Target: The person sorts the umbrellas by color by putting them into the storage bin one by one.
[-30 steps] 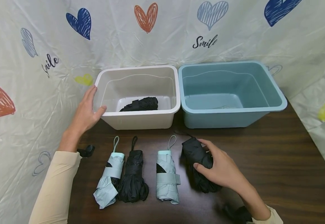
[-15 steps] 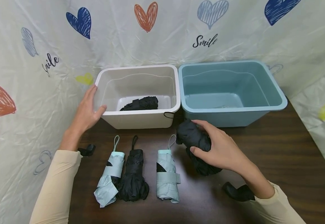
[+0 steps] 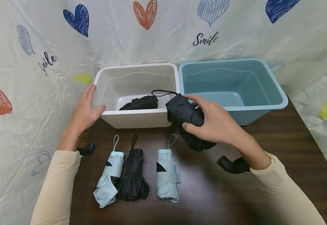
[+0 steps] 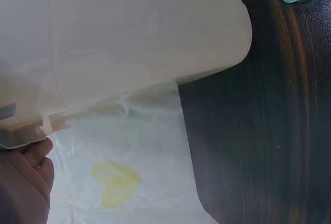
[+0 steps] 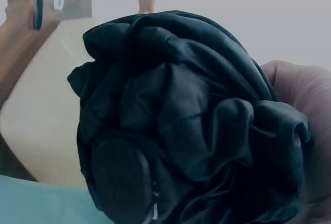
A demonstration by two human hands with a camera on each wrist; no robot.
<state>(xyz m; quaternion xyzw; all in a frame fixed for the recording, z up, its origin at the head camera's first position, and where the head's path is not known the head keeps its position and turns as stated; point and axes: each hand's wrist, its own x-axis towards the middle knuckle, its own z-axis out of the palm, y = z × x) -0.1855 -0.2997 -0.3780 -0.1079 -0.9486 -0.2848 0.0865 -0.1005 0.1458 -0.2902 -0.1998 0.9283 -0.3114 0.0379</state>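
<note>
My right hand [image 3: 211, 122] grips a folded black umbrella [image 3: 184, 114] above the table, its top end and wrist loop over the white bin's front right corner. Bunched black fabric of that umbrella [image 5: 191, 125] fills most of the right wrist view. With fingers extended, my left hand [image 3: 83, 114] rests on the left rim of the white bin [image 3: 135, 119]; the left wrist view shows fingertips at the rim. Inside this bin lies another black umbrella [image 3: 141, 103]. On the table are a light blue umbrella [image 3: 110, 178], a black umbrella [image 3: 133, 176] against it, and another light blue umbrella [image 3: 167, 178].
A blue bin [image 3: 233, 108] stands right beside the white one. Both bins are at the back of the dark wooden table [image 3: 250, 197], against a white cloth [image 3: 169, 47] printed with hearts and "Smile". A dark strap piece juts from each wrist.
My right hand has lifted the black umbrella off the table and moved it forward and left, toward the white bin. My left hand has stayed on the rim.
</note>
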